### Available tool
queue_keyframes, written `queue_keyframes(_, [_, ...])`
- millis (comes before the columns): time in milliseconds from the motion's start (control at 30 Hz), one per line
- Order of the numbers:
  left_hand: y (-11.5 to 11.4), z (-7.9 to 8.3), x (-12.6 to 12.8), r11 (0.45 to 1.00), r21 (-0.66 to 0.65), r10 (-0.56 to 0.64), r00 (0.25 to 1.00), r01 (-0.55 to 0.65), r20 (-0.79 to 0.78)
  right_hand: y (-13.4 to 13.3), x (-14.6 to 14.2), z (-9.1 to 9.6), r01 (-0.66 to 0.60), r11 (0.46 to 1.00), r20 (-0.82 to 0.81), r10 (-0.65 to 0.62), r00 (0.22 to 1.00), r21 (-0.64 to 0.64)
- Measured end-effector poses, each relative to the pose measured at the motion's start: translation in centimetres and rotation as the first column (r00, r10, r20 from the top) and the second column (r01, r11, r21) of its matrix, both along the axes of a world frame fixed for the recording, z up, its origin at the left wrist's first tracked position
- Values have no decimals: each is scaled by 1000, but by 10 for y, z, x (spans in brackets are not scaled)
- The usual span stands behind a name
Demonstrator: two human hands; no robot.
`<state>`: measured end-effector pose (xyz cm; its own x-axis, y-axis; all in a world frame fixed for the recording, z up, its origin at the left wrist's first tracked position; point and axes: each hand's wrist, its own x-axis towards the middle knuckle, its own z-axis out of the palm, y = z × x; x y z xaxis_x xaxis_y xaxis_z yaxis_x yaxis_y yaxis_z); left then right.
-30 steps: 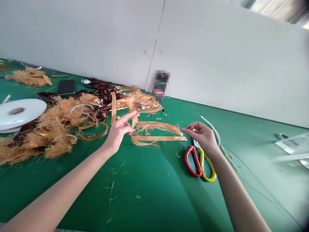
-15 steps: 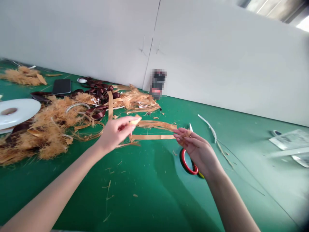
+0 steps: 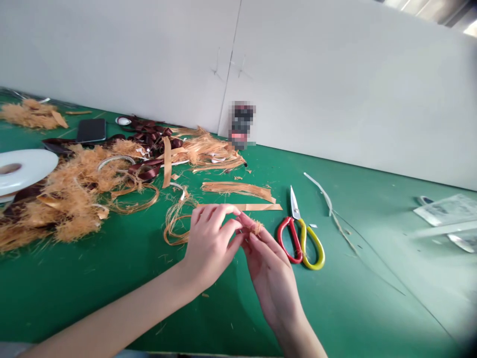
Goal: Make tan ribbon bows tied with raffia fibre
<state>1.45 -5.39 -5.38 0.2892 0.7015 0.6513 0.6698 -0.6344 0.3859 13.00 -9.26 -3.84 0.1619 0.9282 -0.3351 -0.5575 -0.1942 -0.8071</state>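
My right hand pinches a small tuft of frayed tan ribbon between thumb and fingers. Against its fingertips, my left hand has its thumb and fingers closed in a pinch; what lies between them is hidden. Just beyond the hands are a flat tan ribbon strip and a bundle of loose tan threads. Scissors with one red and one yellow handle lie to the right of my right hand. Thin looped tan threads lie left of my left hand.
Frayed tan fibre and dark brown ribbon are heaped at the left. A white spool and a black phone lie there too. A white strip and a plastic packet are at the right. A pale wall borders the green table.
My left hand has moved right and down to meet my right hand, which came left, closer to me. The scissors are now uncovered. The tan piece in my left fingers no longer shows.
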Motion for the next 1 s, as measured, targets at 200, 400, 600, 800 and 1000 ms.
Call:
queue_keyframes(200, [-8,-1,11,997,-58,-49,998,51,33,-4,2,-3,21,998,-38,-24,999,-65])
queue_keyframes(400, [-5,-2,14,995,36,-91,994,94,-68,-2,16,0,-10,999,9,10,1000,-34])
queue_keyframes(600, [16,-1,-6,991,131,15,987,6,-162,-9,42,8,-136,977,56,147,988,-163])
queue_keyframes(800, [27,-5,-23,999,24,27,987,-24,-161,-11,73,13,-30,970,196,79,977,-243])
queue_keyframes(1000, [31,-10,-31,996,-50,64,992,-70,-113,-11,104,12,285,949,505,-183,843,-132])
